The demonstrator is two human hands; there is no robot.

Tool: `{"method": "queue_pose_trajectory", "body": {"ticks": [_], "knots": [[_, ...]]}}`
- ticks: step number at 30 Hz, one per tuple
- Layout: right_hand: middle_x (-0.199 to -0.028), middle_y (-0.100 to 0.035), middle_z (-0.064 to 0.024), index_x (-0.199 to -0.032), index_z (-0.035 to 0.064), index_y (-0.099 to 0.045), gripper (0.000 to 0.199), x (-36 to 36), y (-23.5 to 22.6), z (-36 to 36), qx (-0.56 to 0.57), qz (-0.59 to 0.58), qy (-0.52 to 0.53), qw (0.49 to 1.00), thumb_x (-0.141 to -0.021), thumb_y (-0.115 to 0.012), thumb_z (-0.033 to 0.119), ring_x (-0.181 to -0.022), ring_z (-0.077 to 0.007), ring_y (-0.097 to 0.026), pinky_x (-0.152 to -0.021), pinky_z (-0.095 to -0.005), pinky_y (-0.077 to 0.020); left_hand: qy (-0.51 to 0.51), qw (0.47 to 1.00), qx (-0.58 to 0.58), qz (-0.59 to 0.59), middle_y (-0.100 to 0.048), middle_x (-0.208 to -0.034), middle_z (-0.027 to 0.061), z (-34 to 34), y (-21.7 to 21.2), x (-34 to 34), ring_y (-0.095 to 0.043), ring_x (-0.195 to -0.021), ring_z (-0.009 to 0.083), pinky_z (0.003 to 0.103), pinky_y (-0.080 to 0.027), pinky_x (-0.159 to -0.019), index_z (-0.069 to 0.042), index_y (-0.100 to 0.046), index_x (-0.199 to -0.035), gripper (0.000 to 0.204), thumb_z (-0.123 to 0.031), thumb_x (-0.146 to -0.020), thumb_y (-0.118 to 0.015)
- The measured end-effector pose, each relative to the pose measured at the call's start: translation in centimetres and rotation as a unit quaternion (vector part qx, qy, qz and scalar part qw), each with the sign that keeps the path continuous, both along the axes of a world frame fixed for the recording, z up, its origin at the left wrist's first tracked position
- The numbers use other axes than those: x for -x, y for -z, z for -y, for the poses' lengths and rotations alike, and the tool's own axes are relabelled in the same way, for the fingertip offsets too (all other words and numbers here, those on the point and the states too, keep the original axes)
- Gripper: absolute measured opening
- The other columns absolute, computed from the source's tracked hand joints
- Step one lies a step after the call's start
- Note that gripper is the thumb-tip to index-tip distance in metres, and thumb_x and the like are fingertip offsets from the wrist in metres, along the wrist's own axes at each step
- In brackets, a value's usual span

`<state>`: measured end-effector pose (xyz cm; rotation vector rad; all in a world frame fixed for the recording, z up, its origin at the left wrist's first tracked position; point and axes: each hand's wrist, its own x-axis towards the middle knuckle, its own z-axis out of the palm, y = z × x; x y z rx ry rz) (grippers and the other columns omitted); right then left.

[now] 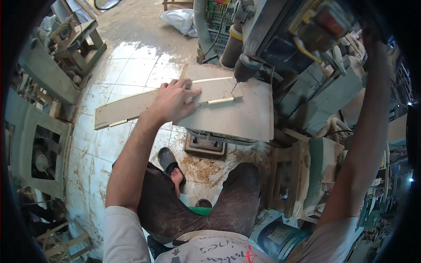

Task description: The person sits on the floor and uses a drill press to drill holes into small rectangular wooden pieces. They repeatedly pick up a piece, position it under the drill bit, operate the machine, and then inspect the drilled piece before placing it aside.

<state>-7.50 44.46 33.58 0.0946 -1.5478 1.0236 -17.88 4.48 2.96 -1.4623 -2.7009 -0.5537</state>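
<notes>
A long, slightly curved wooden board (127, 105) lies across the flat wooden panel (250, 116) on a drill press table. My left hand (175, 100) grips it from above, fingers spread toward its far edge and thumb by the near edge. Thin pale strips, such as this short one (221, 101), run along the board's edges. The drill press chuck (246, 68) stands over the board's right end, its thin bit (235, 87) reaching down to the wood. My right arm (370, 109) stretches up beside the machine; its hand is lost in the dark rim, fingers hidden.
Sawdust (199, 168) covers the tiled floor around the machine's base (206, 147). Machines (41, 149) line the left side. Wooden parts (285, 175) are stacked at right, with a bucket (280, 239) below. A plastic bag (177, 19) and a crate (217, 22) lie at the back.
</notes>
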Motion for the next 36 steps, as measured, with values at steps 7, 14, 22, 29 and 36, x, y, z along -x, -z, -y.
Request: {"method": "queue_pose_trajectory", "body": {"ticks": [7, 14, 22, 29, 36], "knots": [[-0.139, -0.043, -0.0155, -0.148, 0.0053, -0.021, 0.064, -5.9, 10.6, 10.7, 0.02, 0.121, 0.076, 0.99, -0.096, -0.052, 0.027, -0.126, -0.0244, -0.046, -0.102, -0.0372, -0.0383, 0.046, 0.999, -0.008, 0.026, -0.052, -0.129, 0.0167, 3.0, -0.1, -1.1, -0.054, -0.114, 0.0327, 0.045, -0.038, -0.1, -0.018, -0.067, -0.119, 0.045, -0.033, -0.077, -0.072], [-0.138, -0.044, -0.0137, -0.145, 0.0052, -0.03, 0.073, -17.8, 25.8, 17.5, 0.249, 0.208, -0.19, 0.927, -0.084, -0.069, 0.012, -0.124, -0.0233, -0.047, -0.099, -0.0372, -0.0444, 0.17, 0.937, -0.128, 0.277, -0.05, -0.134, 0.0153, 2.3, -4.9, -6.7, -0.058, -0.108, 0.022, 0.029, -0.049, -0.087, -0.013, -0.062, -0.126, 0.048, -0.013, -0.08, -0.075], [-0.133, -0.049, -0.0103, -0.13, -0.0012, -0.048, 0.053, -21.2, 19.1, 20.7, 0.131, 0.175, -0.254, 0.942, -0.082, -0.069, -0.002, -0.121, -0.0182, -0.05, -0.097, -0.0313, -0.0479, 0.243, 0.859, -0.292, 0.342, -0.045, -0.139, 0.0176, 0.2, -4.8, -15.3, -0.046, -0.126, 0.0275, 0.039, -0.035, -0.105, -0.007, -0.06, -0.127, 0.052, -0.014, -0.078, -0.075], [-0.113, -0.059, -0.011, -0.124, -0.0022, -0.052, 0.044, -23.8, 11.9, 22.5, 0.101, 0.181, -0.234, 0.95, -0.084, -0.07, 0.004, -0.105, -0.0172, -0.059, -0.086, -0.0292, -0.0537, 0.227, 0.788, -0.406, 0.404, -0.048, -0.135, 0.016, -0.6, -5.8, -21.8, -0.05, -0.119, 0.0253, 0.034, -0.04, -0.099, 0.002, -0.053, -0.131, 0.058, -0.012, -0.079, -0.074], [-0.088, -0.058, -0.0038, -0.099, 0.0043, -0.057, 0.04, -20.2, 9.5, 25.8, 0.027, 0.118, -0.249, 0.961, -0.073, -0.081, 0.022, -0.08, -0.0111, -0.055, -0.069, -0.0266, -0.047, 0.12, 0.818, -0.417, 0.379, -0.06, -0.111, 0.0096, 5.1, -8.3, -24.6, -0.058, -0.096, 0.0168, 0.03, -0.049, -0.079, 0.003, -0.053, -0.125, 0.049, -0.025, -0.086, -0.062]]}}
